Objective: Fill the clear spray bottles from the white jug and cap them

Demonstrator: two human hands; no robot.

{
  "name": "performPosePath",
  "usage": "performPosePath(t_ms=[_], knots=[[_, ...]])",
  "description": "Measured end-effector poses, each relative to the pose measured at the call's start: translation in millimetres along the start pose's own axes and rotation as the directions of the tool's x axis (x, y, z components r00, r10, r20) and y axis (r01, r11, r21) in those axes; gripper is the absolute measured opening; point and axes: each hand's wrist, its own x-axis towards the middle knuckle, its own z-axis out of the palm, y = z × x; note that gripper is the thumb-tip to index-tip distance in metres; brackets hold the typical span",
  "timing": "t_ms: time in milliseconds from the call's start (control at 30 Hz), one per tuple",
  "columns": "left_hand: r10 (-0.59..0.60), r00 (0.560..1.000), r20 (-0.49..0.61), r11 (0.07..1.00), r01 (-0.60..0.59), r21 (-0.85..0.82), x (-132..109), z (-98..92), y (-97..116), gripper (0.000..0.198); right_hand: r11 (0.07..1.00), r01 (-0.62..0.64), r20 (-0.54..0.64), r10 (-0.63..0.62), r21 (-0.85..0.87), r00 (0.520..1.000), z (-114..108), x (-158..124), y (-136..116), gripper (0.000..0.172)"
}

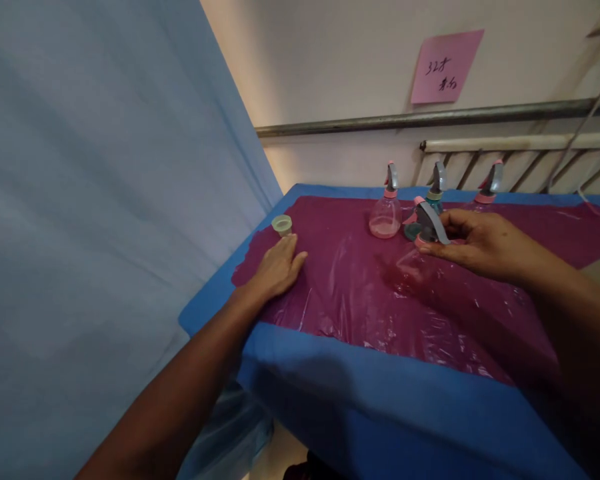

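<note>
Now the right hand (480,243) grasps a spray bottle (430,223) by its neck. Beyond it and leftward stands a pink bottle (385,219); two others (493,183) stand just behind that hand. The left hand's (279,267) fingertips meet a pale cup (282,224); whether they grip it, I cannot tell.

Nearest spray bottle (431,221): grey head, pink nozzle and collar. Left rear bottle (385,215): clear, pink liquid (384,229) low inside, pink collar, grey head. Middle rear bottle (438,179): grey head, pale green collar, teal below. Right rear bottle (492,183): grey and pink. Cup-shaped piece (281,225): pale green. Sheet (330,267): glossy magenta-purple, plain. Table cover (380,370): solid blue. Curtain (105,167): greyish blue, unpatterned. Note (447,67): pink, dark handwriting. Wall (330,53): off-white.
</note>
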Motion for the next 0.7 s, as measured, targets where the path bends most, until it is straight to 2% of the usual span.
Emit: performPosePath(t_ms=[67,167,300,467,600,700], knots=[[-0.086,0.995,0.039,0.992,0.083,0.091,0,-1.2,-31,0.086,1.000,-0.017,0.003,0.017,0.015,1.000,1,-1,-2,0.054],[-0.116,0.990,0.079,0.988,0.107,0.109,-2,-1.9,-58,0.089,0.999,-0.042,-0.003,0.042,0.004,0.999,2,-2,-3,0.050],[-0.114,0.989,0.098,0.989,0.103,0.105,-1,-0.9,-75,0.091,0.995,-0.086,-0.101,0.081,-0.054,0.992,2,-4,-7,0.049],[-0.090,0.992,0.089,0.993,0.082,0.090,3,-0.8,-98,0.094,0.994,-0.105,-0.315,0.108,0.025,0.943,6,1,-22,0.049],[-0.073,0.997,0.032,0.994,0.071,0.079,-1,2.8,-113,0.090,0.996,-0.078,-0.312,0.062,-0.042,0.948,17,22,-49,0.044],[-0.044,0.997,-0.064,0.997,0.048,0.055,-5,8.3,-117,0.082,0.993,0.000,-0.283,-0.033,-0.118,0.958,35,55,-68,0.041]])
